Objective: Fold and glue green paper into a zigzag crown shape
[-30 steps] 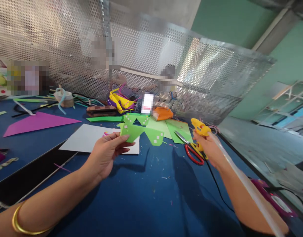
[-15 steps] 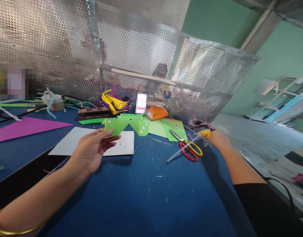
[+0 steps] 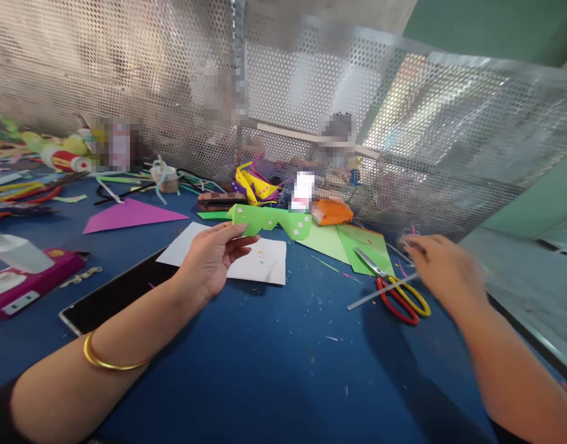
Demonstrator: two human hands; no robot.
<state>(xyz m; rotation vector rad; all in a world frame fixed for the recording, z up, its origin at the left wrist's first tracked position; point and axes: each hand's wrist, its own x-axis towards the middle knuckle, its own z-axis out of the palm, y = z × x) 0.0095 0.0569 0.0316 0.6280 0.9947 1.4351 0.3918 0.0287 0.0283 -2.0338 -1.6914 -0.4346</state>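
My left hand pinches a bright green paper eye mask by its left end. Small pale squares dot the mask, and a notch is cut in its lower edge. The mask is held up above a white sheet of paper. At the right, my right hand is blurred, its fingers bunched, and what they hold is hidden. A translucent stick runs from beneath that hand across the scissors, which have one red and one yellow handle.
Green paper sheets, an orange packet and a yellow-and-purple paper piece lie at the back. Purple paper, a black flat panel and a magenta power strip lie left. A perforated metal screen stands behind.
The view has swung left, bringing the power strip into sight. The yellow object at my right hand no longer shows. My left hand still holds the mask, now turned slightly.
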